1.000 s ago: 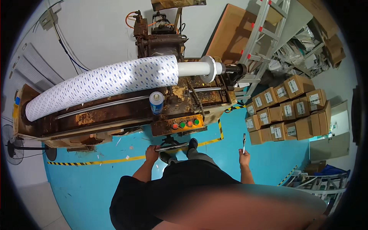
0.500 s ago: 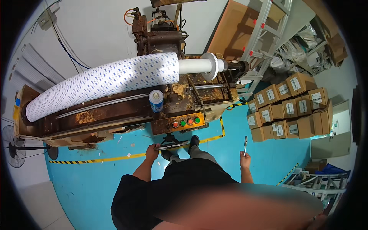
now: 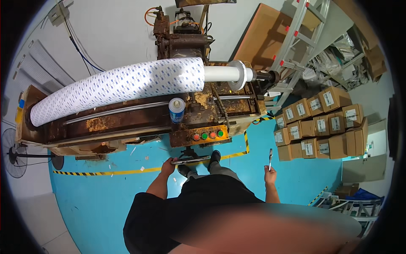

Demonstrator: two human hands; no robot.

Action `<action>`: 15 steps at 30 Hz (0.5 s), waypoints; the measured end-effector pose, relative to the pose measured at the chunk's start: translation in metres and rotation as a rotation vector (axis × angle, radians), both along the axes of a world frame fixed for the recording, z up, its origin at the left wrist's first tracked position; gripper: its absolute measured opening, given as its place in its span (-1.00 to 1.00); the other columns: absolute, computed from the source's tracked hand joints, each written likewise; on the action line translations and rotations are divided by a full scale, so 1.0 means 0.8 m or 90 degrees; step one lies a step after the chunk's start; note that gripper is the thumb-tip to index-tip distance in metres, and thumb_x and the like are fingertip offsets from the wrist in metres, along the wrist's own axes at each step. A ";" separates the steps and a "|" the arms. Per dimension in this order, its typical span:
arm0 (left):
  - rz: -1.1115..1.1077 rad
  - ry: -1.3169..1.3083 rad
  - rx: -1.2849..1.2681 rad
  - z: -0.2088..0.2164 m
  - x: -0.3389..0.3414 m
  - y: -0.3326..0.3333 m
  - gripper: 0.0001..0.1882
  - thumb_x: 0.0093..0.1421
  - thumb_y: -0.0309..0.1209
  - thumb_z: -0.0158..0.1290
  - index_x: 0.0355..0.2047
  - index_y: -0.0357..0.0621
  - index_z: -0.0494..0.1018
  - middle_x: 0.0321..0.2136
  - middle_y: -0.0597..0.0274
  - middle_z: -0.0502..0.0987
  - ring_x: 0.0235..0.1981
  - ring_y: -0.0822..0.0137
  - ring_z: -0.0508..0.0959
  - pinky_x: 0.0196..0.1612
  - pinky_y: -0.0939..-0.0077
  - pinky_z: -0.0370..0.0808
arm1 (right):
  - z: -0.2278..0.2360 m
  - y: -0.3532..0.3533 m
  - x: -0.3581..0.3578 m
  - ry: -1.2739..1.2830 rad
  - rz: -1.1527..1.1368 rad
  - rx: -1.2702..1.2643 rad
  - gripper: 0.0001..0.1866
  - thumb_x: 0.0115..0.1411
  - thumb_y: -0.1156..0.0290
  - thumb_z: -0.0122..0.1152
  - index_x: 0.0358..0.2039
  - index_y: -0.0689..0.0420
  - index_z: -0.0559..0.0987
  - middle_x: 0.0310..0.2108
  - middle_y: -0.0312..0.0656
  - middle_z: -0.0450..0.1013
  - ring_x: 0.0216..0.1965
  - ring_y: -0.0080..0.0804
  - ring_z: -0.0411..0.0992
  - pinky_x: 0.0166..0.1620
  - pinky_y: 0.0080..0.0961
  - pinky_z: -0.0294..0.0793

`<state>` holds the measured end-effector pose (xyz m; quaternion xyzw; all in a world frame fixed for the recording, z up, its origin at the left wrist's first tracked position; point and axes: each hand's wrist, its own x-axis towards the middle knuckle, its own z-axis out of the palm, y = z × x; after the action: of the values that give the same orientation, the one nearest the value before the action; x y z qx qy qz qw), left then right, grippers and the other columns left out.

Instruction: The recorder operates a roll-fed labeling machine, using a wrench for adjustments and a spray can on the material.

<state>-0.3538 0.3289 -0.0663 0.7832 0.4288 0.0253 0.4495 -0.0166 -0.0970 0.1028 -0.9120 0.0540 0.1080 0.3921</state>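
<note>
L grip (image 3: 168, 165) curled on bar (image 3: 190, 160), R grip (image 3: 270, 174) clenched on metal tool (image 3: 270, 157); blue flr (image 3: 249, 180) below (boxes (image 3: 321, 125) beyond R grip).

No print can be read, even on white carton labels (image 3: 328, 99)

I note a long, pale bar (image 3: 192, 160), nearly level, one end within the left fingers (image 3: 172, 161), extending rightward — and a slim silver hand tool (image 3: 270, 159), upright, head above the right fingers (image 3: 268, 169).
</note>
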 end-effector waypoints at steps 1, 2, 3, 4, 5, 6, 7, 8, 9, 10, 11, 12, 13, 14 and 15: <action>0.008 0.008 -0.008 0.000 0.001 0.000 -0.56 0.28 0.04 -0.11 -0.32 -0.10 0.45 -0.38 -0.15 0.55 -0.25 -0.23 0.51 -0.25 0.04 0.45 | 0.000 0.003 -0.001 -0.004 0.007 0.022 -0.83 0.17 0.34 0.24 -0.38 0.19 0.60 -0.64 -0.48 0.27 -0.57 -0.70 0.11 -0.51 -0.60 0.11; 0.008 -0.024 -0.015 -0.002 -0.001 0.000 -0.56 0.28 0.05 -0.11 -0.31 -0.09 0.46 -0.37 -0.14 0.55 -0.25 -0.21 0.52 -0.25 0.07 0.46 | 0.001 0.007 -0.002 -0.007 0.016 0.044 -0.83 0.17 0.34 0.24 -0.40 0.18 0.60 -0.65 -0.49 0.26 -0.58 -0.70 0.10 -0.51 -0.61 0.10; 0.010 -0.023 -0.014 -0.004 -0.002 -0.001 -0.56 0.28 0.05 -0.11 -0.31 -0.09 0.46 -0.37 -0.14 0.55 -0.25 -0.21 0.52 -0.25 0.07 0.46 | 0.003 0.011 -0.003 -0.006 0.018 0.044 -0.83 0.17 0.34 0.24 -0.40 0.18 0.60 -0.65 -0.49 0.26 -0.58 -0.70 0.10 -0.51 -0.61 0.10; 0.020 -0.008 -0.009 -0.006 -0.003 -0.002 -0.56 0.28 0.04 -0.10 -0.30 -0.09 0.47 -0.37 -0.14 0.56 -0.25 -0.20 0.53 -0.25 0.09 0.47 | 0.006 0.015 -0.004 -0.005 0.018 0.021 -0.84 0.17 0.34 0.24 -0.40 0.18 0.60 -0.65 -0.50 0.25 -0.58 -0.71 0.09 -0.52 -0.61 0.08; 0.028 0.005 -0.006 -0.006 0.000 -0.003 -0.57 0.28 0.03 -0.10 -0.29 -0.09 0.48 -0.37 -0.13 0.56 -0.25 -0.18 0.53 -0.25 0.11 0.47 | 0.005 0.013 -0.003 -0.005 0.014 -0.003 -0.84 0.17 0.34 0.24 -0.41 0.17 0.60 -0.65 -0.51 0.25 -0.58 -0.71 0.08 -0.52 -0.62 0.06; 0.026 0.004 -0.007 -0.006 0.000 -0.004 -0.57 0.28 0.03 -0.10 -0.29 -0.09 0.48 -0.37 -0.13 0.56 -0.25 -0.18 0.53 -0.25 0.11 0.47 | 0.004 0.011 -0.003 -0.006 0.012 -0.005 -0.84 0.17 0.34 0.24 -0.41 0.17 0.60 -0.65 -0.51 0.25 -0.58 -0.71 0.08 -0.52 -0.62 0.06; 0.036 -0.023 -0.016 -0.006 0.001 -0.006 -0.58 0.28 0.01 -0.09 -0.27 -0.10 0.48 -0.36 -0.12 0.56 -0.24 -0.17 0.54 -0.25 0.11 0.47 | 0.003 0.009 -0.003 -0.010 0.016 0.012 -0.84 0.17 0.34 0.24 -0.40 0.18 0.60 -0.65 -0.51 0.25 -0.58 -0.71 0.08 -0.52 -0.61 0.07; 0.049 -0.048 -0.025 -0.006 0.000 -0.008 -0.59 0.29 0.00 -0.09 -0.26 -0.10 0.48 -0.35 -0.11 0.56 -0.24 -0.16 0.54 -0.25 0.12 0.48 | 0.004 0.008 -0.003 -0.012 0.021 0.029 -0.84 0.17 0.34 0.24 -0.40 0.18 0.60 -0.64 -0.51 0.25 -0.58 -0.71 0.09 -0.51 -0.61 0.08; 0.048 -0.049 -0.027 -0.007 0.001 -0.007 -0.59 0.29 0.00 -0.09 -0.26 -0.10 0.48 -0.35 -0.11 0.56 -0.24 -0.16 0.54 -0.25 0.12 0.48 | 0.006 0.007 -0.004 -0.012 0.020 0.028 -0.84 0.17 0.34 0.24 -0.40 0.18 0.60 -0.64 -0.51 0.25 -0.58 -0.71 0.09 -0.51 -0.61 0.08; 0.034 -0.047 -0.026 -0.008 0.002 -0.003 -0.59 0.29 0.00 -0.09 -0.26 -0.11 0.48 -0.34 -0.11 0.56 -0.24 -0.16 0.54 -0.25 0.13 0.48 | 0.008 0.005 -0.005 -0.007 0.021 0.025 -0.84 0.17 0.34 0.24 -0.40 0.18 0.60 -0.64 -0.50 0.26 -0.58 -0.71 0.09 -0.51 -0.61 0.09; 0.023 -0.045 -0.025 -0.011 0.000 -0.001 -0.59 0.29 -0.01 -0.09 -0.26 -0.11 0.48 -0.33 -0.11 0.56 -0.23 -0.16 0.54 -0.24 0.13 0.48 | 0.012 0.005 -0.006 -0.003 0.025 0.022 -0.84 0.17 0.34 0.24 -0.39 0.18 0.60 -0.64 -0.50 0.27 -0.58 -0.70 0.09 -0.51 -0.61 0.09; 0.009 -0.063 -0.040 -0.020 -0.004 0.001 -0.59 0.29 0.00 -0.08 -0.24 -0.10 0.49 -0.32 -0.10 0.57 -0.22 -0.14 0.54 -0.22 0.15 0.48 | 0.011 0.002 -0.005 -0.005 0.026 0.022 -0.84 0.17 0.34 0.24 -0.39 0.18 0.60 -0.64 -0.50 0.27 -0.58 -0.70 0.09 -0.51 -0.61 0.09; 0.010 -0.065 -0.040 -0.030 -0.006 0.001 -0.59 0.29 0.00 -0.08 -0.24 -0.10 0.49 -0.32 -0.10 0.57 -0.22 -0.14 0.54 -0.22 0.15 0.48 | 0.010 -0.001 -0.004 -0.014 0.025 0.030 -0.84 0.17 0.35 0.24 -0.39 0.19 0.60 -0.64 -0.50 0.26 -0.58 -0.70 0.09 -0.51 -0.61 0.09; 0.035 -0.061 -0.085 -0.045 -0.009 0.000 -0.58 0.29 0.00 -0.08 -0.23 -0.10 0.49 -0.32 -0.09 0.57 -0.21 -0.13 0.55 -0.21 0.17 0.48 | 0.008 -0.001 -0.001 -0.022 0.026 0.038 -0.84 0.17 0.35 0.25 -0.39 0.19 0.60 -0.64 -0.49 0.26 -0.58 -0.70 0.10 -0.50 -0.61 0.10; 0.056 -0.055 -0.131 -0.051 -0.011 0.000 -0.58 0.28 0.00 -0.08 -0.22 -0.10 0.49 -0.32 -0.09 0.57 -0.21 -0.12 0.55 -0.21 0.18 0.48 | 0.012 0.004 -0.003 -0.023 0.025 0.038 -0.84 0.17 0.35 0.25 -0.39 0.19 0.60 -0.64 -0.49 0.26 -0.58 -0.70 0.10 -0.50 -0.61 0.10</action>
<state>-0.3627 0.3291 -0.1073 0.7114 0.4434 0.0346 0.5442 -0.0191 -0.0940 0.1126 -0.9024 0.0255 0.1009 0.4181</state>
